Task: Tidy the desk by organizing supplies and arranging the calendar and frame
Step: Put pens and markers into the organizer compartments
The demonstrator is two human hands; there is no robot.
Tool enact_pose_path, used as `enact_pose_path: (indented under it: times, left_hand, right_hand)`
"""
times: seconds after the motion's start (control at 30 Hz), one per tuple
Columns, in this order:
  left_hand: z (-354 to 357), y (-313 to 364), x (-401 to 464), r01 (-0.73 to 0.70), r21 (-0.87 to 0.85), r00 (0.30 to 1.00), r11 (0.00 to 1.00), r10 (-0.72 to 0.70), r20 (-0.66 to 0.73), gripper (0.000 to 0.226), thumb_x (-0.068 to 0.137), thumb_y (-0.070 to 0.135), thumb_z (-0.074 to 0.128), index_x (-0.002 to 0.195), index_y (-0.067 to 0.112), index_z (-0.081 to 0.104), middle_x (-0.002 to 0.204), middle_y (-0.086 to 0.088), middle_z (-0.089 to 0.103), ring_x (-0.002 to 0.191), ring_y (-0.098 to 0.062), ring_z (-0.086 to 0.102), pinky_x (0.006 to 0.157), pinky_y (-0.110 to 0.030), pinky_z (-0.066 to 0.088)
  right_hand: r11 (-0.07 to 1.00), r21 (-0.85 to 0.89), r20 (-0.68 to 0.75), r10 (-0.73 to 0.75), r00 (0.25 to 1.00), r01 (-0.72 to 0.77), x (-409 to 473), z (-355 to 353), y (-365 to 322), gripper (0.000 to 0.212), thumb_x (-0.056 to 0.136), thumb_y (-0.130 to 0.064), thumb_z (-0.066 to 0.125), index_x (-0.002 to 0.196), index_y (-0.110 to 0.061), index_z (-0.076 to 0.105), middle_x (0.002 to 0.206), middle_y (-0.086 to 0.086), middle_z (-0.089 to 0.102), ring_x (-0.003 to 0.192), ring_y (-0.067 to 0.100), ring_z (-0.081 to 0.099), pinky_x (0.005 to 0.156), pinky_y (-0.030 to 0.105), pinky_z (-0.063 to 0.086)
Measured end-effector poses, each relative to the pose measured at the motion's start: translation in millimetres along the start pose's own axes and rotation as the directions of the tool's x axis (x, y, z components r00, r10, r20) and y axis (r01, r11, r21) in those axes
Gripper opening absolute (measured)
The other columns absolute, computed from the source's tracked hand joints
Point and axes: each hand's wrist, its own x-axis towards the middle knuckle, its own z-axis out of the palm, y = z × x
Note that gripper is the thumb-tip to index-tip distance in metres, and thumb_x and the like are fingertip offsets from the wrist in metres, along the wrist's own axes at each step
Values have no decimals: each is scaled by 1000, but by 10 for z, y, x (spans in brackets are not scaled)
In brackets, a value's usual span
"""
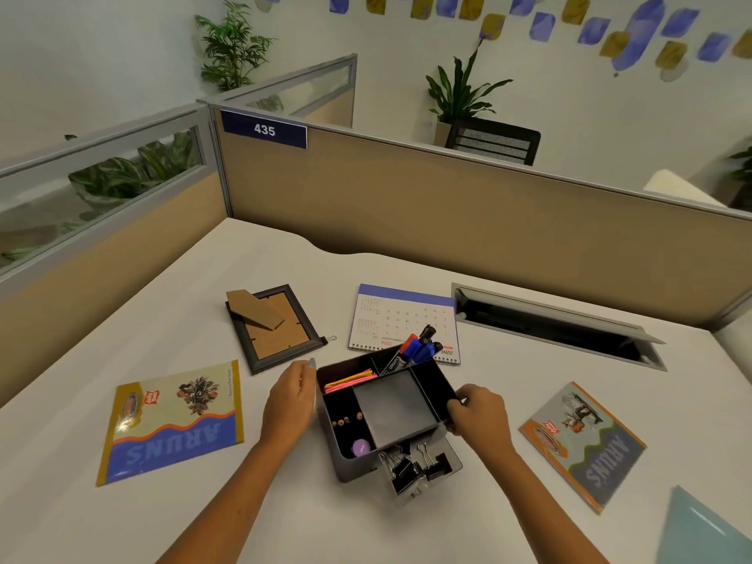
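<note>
A black desk organizer [350, 462] stands in the middle of the white desk [285, 262]. It holds markers [415, 352], pink sticky strips [350, 379], small pins and a purple ball. Its lower drawer [423, 470] is pulled out and full of black binder clips. My left hand [291, 396] rests flat against the organizer's left wall. My right hand [480, 417] grips its right rim. A dark picture frame [276, 329] lies face down behind my left hand. The desk calendar [403, 315] lies flat behind the organizer.
A blue and yellow booklet [171, 421] lies at the left, a similar grey one [582, 441] at the right. A pale blue sheet [704, 531] shows at the bottom right corner. An open cable slot [557, 323] is at the back right. Tan partitions [447, 213] enclose the desk.
</note>
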Motion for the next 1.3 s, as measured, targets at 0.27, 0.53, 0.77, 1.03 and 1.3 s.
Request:
enact_pose_path:
  times: [0.27, 0.53, 0.77, 1.03, 1.3]
  left_hand:
    - [8, -361, 104, -45, 424, 999, 904, 34, 34, 37, 92, 13, 51, 129, 8, 51, 129, -15, 52, 116, -36, 47, 91, -44, 45]
    - [47, -302, 356, -206, 590, 975, 781, 113, 192, 46, 90, 11, 53, 135, 10, 46, 138, -10, 47, 126, -31, 41, 96, -41, 42]
    - [133, -50, 869, -426, 676, 904, 601, 308, 296, 43, 70, -1, 71, 111, 4, 64, 111, -14, 65, 105, -38, 59, 76, -47, 50]
    - [364, 87, 1123, -372, 840, 928, 395, 160, 336, 31, 93, 17, 47, 122, 21, 59, 118, 0, 62, 125, -29, 39, 88, -37, 31]
    - [444, 70, 1147, -360, 724, 930, 588, 287, 229, 20, 88, 18, 54, 103, 15, 66, 95, -4, 67, 94, -27, 56, 72, -34, 31]
  right_hand:
    - [994, 87, -155, 74, 985, -61, -136, -168, 248, 15, 83, -4, 55, 95, -10, 48, 58, 10, 65, 51, 18, 64, 47, 23, 47]
    - [989, 109, -218, 117, 969, -95, -135, -138, 262, 16, 84, -3, 55, 91, -10, 42, 60, 10, 64, 49, 17, 63, 45, 22, 44]
    - [993, 61, -200, 107, 974, -97, -99, -137, 270, 13, 85, -3, 53, 84, -10, 42, 60, 9, 64, 47, 14, 61, 43, 19, 42]
    - [995, 30, -157, 98, 983, -94, -55, -159, 279, 23, 84, 2, 51, 71, -14, 41, 60, 9, 61, 46, 13, 61, 40, 16, 42]
    - [992, 74, -139, 116, 983, -107, -51, -156, 280, 22, 85, 2, 49, 72, -13, 39, 62, 10, 61, 47, 16, 63, 41, 21, 46]
